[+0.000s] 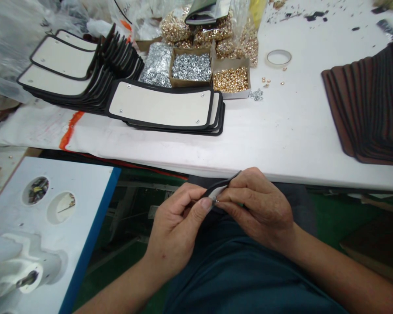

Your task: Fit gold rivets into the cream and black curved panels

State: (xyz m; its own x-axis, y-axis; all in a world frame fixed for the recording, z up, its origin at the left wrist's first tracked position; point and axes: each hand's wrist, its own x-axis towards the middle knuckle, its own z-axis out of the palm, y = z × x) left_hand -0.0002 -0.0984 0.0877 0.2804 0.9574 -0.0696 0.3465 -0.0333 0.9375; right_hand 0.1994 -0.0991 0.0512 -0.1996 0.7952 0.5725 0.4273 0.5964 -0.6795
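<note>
Over my lap, my left hand (175,229) pinches the near end of a curved, black-edged panel (220,186) with a pale inner face, its thumb on that face. My right hand (263,205) is closed at the panel's other side. Between its thumb and fingertips is a tiny silver piece, apparently a washer (215,199), up against the panel near my left thumb. Fingers cover much of the panel, and the washer is partly hidden.
Ahead on the white table (268,139) lie finished-looking pale panels (163,104), a box of silver washers (191,67), a box of gold eyelets (231,80) and a tape roll (279,57). Brown panels (370,104) are fanned at right. A sewing machine (26,266) stands at left.
</note>
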